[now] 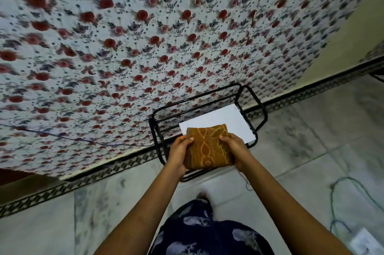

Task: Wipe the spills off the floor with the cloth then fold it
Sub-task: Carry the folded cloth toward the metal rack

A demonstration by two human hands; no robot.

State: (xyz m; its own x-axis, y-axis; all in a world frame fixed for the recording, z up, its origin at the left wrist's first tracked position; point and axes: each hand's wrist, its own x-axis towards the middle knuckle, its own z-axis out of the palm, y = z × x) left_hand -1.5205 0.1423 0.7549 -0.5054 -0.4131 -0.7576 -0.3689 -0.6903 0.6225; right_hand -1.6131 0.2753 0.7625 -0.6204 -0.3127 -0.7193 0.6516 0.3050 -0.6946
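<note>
A brown cloth (207,146) with a yellow pattern is folded into a thick rectangle. I hold it in front of me with both hands, above the near edge of a small black wire-frame stand (158,121). My left hand (179,151) grips its left side, thumb on top. On the cloth's right side, my right hand (233,146) grips with the fingers over the top. A white board (226,121) forms the stand's top, partly hidden by the cloth. Below lies the pale marble floor (301,130).
A floral-print sheet (145,36) hangs over a bed at the left and back. A dark patterned border (104,169) runs along the floor. A green cord (353,184) loops at the right by a white object (365,240). My foot (202,195) shows below.
</note>
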